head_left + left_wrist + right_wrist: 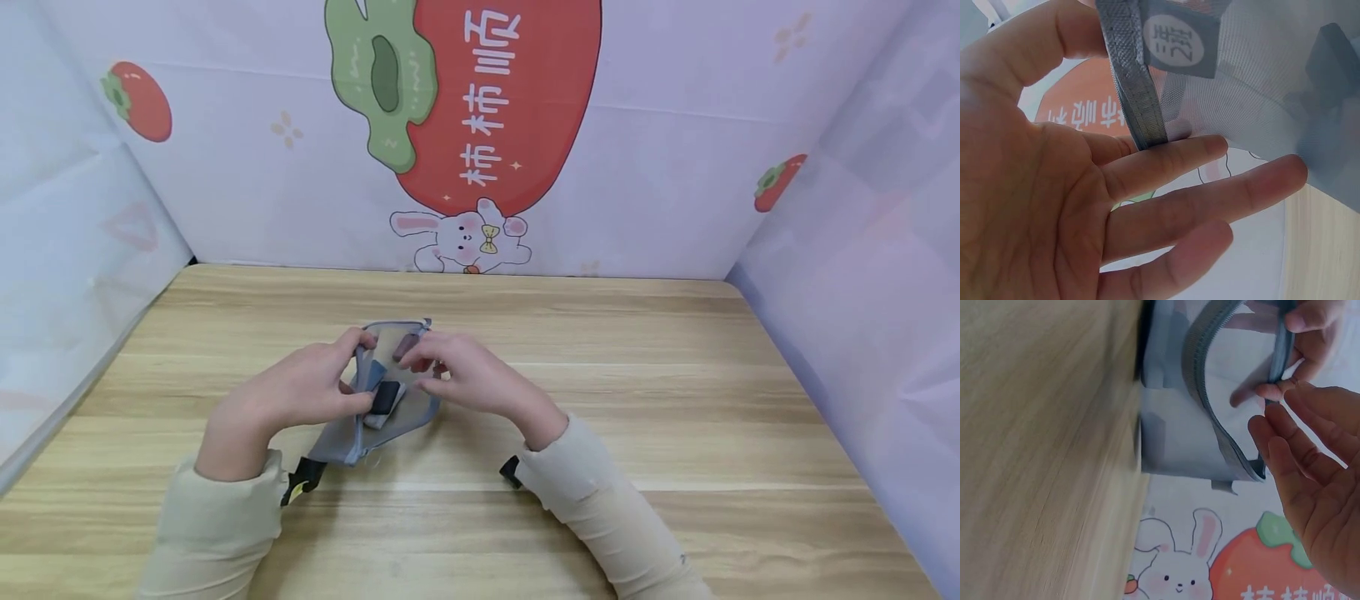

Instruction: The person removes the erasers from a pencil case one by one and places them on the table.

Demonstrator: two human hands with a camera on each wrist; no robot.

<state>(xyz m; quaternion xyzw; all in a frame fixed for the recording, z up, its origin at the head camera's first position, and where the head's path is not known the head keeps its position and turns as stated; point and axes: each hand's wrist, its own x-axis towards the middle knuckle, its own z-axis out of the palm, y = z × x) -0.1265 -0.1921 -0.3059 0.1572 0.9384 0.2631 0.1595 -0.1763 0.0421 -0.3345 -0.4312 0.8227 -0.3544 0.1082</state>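
A grey mesh zip pouch [399,423] is unzipped, its mouth spread wide above the wooden table. The left hand [303,385] grips the near-left zip edge, some fingers lying along the outside of the mesh. At the opposite edge is the right hand [468,373], its fingers loosely bent with fingertips at the mouth; nothing shows between them in the right wrist view. Inside the pouch lie a black-and-pale block [386,398], a blue piece [375,375] and a purplish-brown piece [406,347]. Something red is partly hidden behind the right fingers. A printed label [1180,39] marks the pouch.
The wooden table [675,400] extends on both sides of the hands. White sheets printed with persimmons and a rabbit [468,237] form walls behind and beside it. Black wrist-camera parts [303,479] show near the left sleeve.
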